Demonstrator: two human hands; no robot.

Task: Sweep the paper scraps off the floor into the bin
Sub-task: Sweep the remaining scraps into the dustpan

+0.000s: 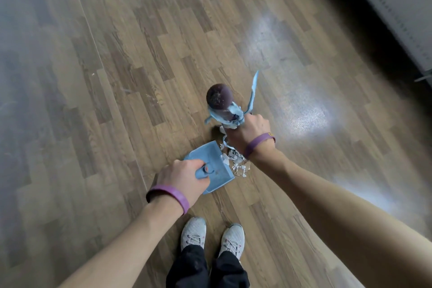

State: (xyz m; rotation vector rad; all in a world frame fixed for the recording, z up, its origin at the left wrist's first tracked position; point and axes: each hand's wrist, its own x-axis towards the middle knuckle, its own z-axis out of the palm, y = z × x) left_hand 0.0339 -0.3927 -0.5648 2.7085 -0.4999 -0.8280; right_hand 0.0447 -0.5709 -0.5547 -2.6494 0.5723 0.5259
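Observation:
A blue dustpan [210,159] lies on the wooden floor in front of my feet, its mouth facing right. My left hand [182,179] grips its handle. A small heap of white paper scraps [236,161] sits right at the pan's open edge. My right hand [247,131] grips a broom handle [219,99] with a dark rounded top wrapped in pale blue strips, held upright above the scraps. The broom's head is hidden below my hand. No bin is in view.
My two white shoes [211,236] stand just behind the pan. Wood-pattern floor [140,54] stretches ahead and to the left. A grey wall or cabinet [402,7] with a dark base runs along the upper right.

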